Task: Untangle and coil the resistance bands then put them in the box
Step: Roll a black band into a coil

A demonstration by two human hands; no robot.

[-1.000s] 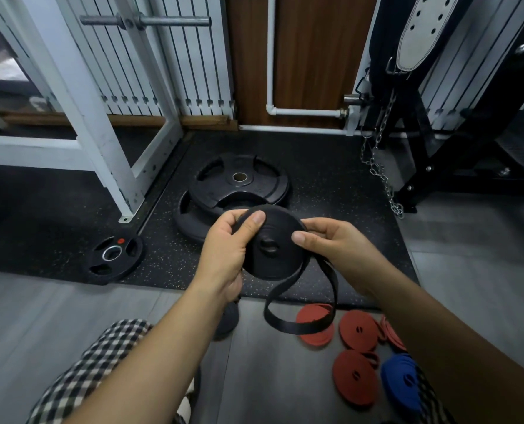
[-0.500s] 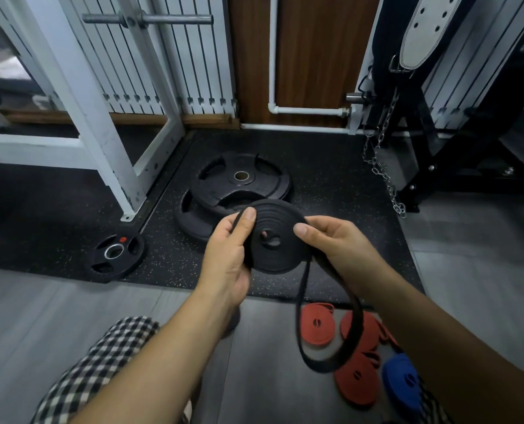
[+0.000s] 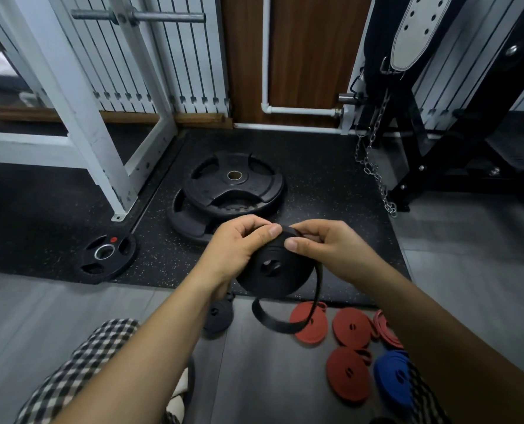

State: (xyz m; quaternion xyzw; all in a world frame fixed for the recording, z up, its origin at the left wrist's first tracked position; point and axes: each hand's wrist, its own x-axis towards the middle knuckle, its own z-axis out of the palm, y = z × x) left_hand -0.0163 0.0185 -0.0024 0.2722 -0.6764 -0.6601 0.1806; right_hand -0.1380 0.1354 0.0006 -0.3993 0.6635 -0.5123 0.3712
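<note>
A black resistance band [image 3: 274,270], rolled into a thick disc, is held in the air between both hands. My left hand [image 3: 234,250] grips its left side with the thumb on the top edge. My right hand [image 3: 324,246] pinches the top right edge. A loose tail of the band [image 3: 285,322] hangs in a loop below the disc. On the grey floor lie three coiled red bands [image 3: 350,328], a looser red one [image 3: 384,332] and a coiled blue band [image 3: 392,371]. A small black coil [image 3: 217,316] lies under my left wrist. No box is in view.
Two stacked black weight plates [image 3: 233,185] lie on the speckled rubber mat, a small plate [image 3: 106,255] to their left. A white rack frame [image 3: 80,111] stands at left, a black machine with a hanging chain [image 3: 373,166] at right. My checked trouser leg [image 3: 80,368] is at lower left.
Both hands have dropped lower and turned the coil, winding more band on. The hanging loop is shorter than half a second ago and has swung left.
</note>
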